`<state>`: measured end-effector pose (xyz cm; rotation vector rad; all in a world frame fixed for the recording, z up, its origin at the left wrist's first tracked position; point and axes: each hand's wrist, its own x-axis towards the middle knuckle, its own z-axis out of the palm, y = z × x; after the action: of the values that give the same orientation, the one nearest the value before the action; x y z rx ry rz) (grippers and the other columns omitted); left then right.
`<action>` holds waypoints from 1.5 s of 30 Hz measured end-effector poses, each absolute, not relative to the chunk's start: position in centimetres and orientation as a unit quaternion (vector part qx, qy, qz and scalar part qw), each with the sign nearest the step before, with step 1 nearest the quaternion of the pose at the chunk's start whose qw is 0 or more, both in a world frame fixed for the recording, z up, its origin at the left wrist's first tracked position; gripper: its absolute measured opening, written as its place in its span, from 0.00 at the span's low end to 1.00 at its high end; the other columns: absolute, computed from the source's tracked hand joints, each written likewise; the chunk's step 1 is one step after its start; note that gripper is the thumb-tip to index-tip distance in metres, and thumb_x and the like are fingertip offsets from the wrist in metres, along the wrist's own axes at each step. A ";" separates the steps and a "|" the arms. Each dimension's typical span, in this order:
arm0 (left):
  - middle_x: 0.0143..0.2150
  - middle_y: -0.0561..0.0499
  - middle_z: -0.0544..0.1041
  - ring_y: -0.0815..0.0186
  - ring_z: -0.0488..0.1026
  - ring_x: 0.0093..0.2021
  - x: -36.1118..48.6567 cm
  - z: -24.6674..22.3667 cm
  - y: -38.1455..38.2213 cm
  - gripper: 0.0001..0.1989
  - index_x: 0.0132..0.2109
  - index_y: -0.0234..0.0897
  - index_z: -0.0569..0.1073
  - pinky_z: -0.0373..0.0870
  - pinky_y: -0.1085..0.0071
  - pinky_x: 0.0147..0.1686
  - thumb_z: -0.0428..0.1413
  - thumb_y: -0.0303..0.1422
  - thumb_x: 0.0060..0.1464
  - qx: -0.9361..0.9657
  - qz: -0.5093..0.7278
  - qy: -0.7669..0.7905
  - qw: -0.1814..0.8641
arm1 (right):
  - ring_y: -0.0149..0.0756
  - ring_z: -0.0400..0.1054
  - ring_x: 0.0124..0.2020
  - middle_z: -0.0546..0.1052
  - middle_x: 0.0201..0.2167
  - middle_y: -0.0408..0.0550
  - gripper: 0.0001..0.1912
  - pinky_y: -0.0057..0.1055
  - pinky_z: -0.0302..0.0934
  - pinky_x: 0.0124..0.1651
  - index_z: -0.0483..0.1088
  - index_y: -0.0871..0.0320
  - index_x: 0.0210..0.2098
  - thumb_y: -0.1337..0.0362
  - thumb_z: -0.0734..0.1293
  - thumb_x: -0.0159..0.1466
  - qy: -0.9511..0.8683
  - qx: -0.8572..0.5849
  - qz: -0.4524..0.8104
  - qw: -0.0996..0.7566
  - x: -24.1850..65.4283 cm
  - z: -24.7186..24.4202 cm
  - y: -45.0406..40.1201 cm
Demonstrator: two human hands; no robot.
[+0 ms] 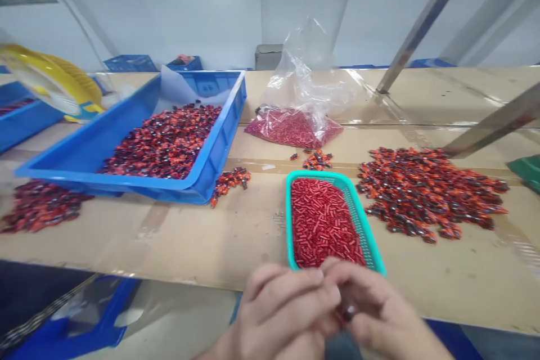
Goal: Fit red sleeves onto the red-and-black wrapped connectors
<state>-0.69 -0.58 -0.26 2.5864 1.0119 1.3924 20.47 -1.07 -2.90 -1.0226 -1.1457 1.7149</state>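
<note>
- Your fingers are curled nearly shut, both hands meeting to pinch a small red piece with a dark glossy end; your left hand and right hand hover over the near edge of the tan cardboard-covered table.
- Just beyond your hands sits a teal plastic mesh basket, filled with short red tubes.
- To the basket's right spreads a wide loose pile of red-and-dark pieces.
- Just behind the basket lies a small cluster of red-and-dark pieces.
- Left of the basket stands a bright blue plastic tray, heaped with more red-and-dark pieces. A small red-and-dark heap lies beside its near corner, and a larger red-and-dark pile lies past its left end.
- Farthest ahead, a clear plastic bag of red tubes rests on the table.
</note>
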 end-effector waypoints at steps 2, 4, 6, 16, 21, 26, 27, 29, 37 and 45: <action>0.45 0.53 0.89 0.63 0.83 0.51 -2.0 -0.8 2.1 0.02 0.45 0.43 0.74 0.72 0.65 0.56 0.57 0.31 0.70 0.834 0.425 0.348 -0.046 | 0.43 0.75 0.42 0.79 0.45 0.51 0.24 0.36 0.72 0.44 0.78 0.51 0.45 0.40 0.73 0.61 -0.532 -0.535 0.491 0.436 23.5 -3.6 0.7; 0.47 0.47 0.88 0.59 0.83 0.50 -4.1 -2.0 5.0 0.03 0.44 0.40 0.73 0.73 0.61 0.52 0.55 0.28 0.69 0.822 0.362 0.430 -0.089 | 0.48 0.76 0.41 0.80 0.43 0.51 0.25 0.44 0.71 0.45 0.78 0.50 0.45 0.38 0.71 0.61 -0.604 -0.638 0.239 0.413 27.2 -4.1 3.1; 0.46 0.42 0.87 0.54 0.82 0.49 -6.5 -3.6 7.8 0.06 0.44 0.37 0.74 0.74 0.57 0.49 0.53 0.23 0.68 0.816 0.329 0.463 -0.108 | 0.56 0.74 0.38 0.80 0.38 0.53 0.27 0.52 0.68 0.43 0.77 0.49 0.40 0.33 0.68 0.59 -0.626 -0.680 0.086 0.372 30.7 -4.5 5.3; 0.56 0.44 0.79 0.56 0.79 0.54 -9.1 -5.7 15.7 0.12 0.54 0.35 0.77 0.78 0.51 0.54 0.61 0.35 0.67 0.870 0.162 0.462 -0.049 | 0.53 0.74 0.46 0.80 0.45 0.55 0.12 0.49 0.63 0.49 0.76 0.49 0.51 0.58 0.63 0.74 -0.790 -0.503 -0.048 0.346 29.1 -5.2 6.5; 0.54 0.45 0.79 0.57 0.79 0.51 -8.5 -5.1 16.7 0.12 0.54 0.36 0.76 0.78 0.52 0.52 0.60 0.38 0.68 0.853 0.198 0.482 0.022 | 0.47 0.74 0.45 0.84 0.42 0.53 0.14 0.44 0.63 0.47 0.79 0.55 0.48 0.66 0.61 0.75 -0.868 -0.443 -0.056 0.216 24.0 -6.3 6.5; 0.46 0.45 0.79 0.56 0.76 0.48 -7.6 -4.5 14.5 0.11 0.53 0.37 0.78 0.72 0.51 0.54 0.56 0.35 0.68 0.793 0.325 0.498 0.135 | 0.43 0.72 0.38 0.81 0.33 0.50 0.16 0.40 0.61 0.43 0.78 0.56 0.36 0.67 0.60 0.75 -0.871 -0.445 -0.045 0.201 23.5 -6.1 6.8; 0.45 0.45 0.78 0.56 0.76 0.47 -7.3 -4.4 13.6 0.12 0.54 0.37 0.78 0.72 0.53 0.53 0.55 0.34 0.67 0.773 0.357 0.499 0.163 | 0.43 0.72 0.38 0.80 0.33 0.50 0.16 0.40 0.61 0.43 0.78 0.56 0.36 0.66 0.60 0.75 -0.871 -0.445 -0.039 0.204 23.6 -5.9 6.8; 0.44 0.44 0.77 0.58 0.76 0.45 -6.4 -4.0 11.4 0.14 0.55 0.39 0.78 0.73 0.57 0.50 0.54 0.34 0.67 0.723 0.421 0.497 0.229 | 0.43 0.73 0.39 0.81 0.35 0.50 0.14 0.40 0.63 0.43 0.78 0.56 0.40 0.65 0.61 0.76 -0.871 -0.443 -0.029 0.212 23.7 -5.4 6.7; 0.39 0.50 0.80 0.63 0.83 0.37 -2.5 -2.1 4.4 0.12 0.39 0.38 0.73 0.81 0.67 0.40 0.66 0.40 0.60 0.492 0.539 0.465 0.502 | 0.39 0.77 0.43 0.82 0.42 0.50 0.12 0.34 0.73 0.45 0.78 0.52 0.51 0.70 0.65 0.72 -0.763 -0.453 0.165 0.430 23.0 -2.2 4.6; 0.36 0.53 0.85 0.69 0.83 0.37 -0.5 -1.2 1.9 0.15 0.32 0.38 0.74 0.80 0.80 0.36 0.74 0.27 0.49 0.394 0.588 0.385 0.592 | 0.34 0.80 0.35 0.84 0.34 0.44 0.12 0.27 0.76 0.37 0.80 0.50 0.43 0.73 0.73 0.65 -0.680 -0.386 0.328 0.530 19.2 0.8 1.8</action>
<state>-0.54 1.91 -1.22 0.9172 0.8946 1.3688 19.19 1.80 0.84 -0.9222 -1.6223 0.7819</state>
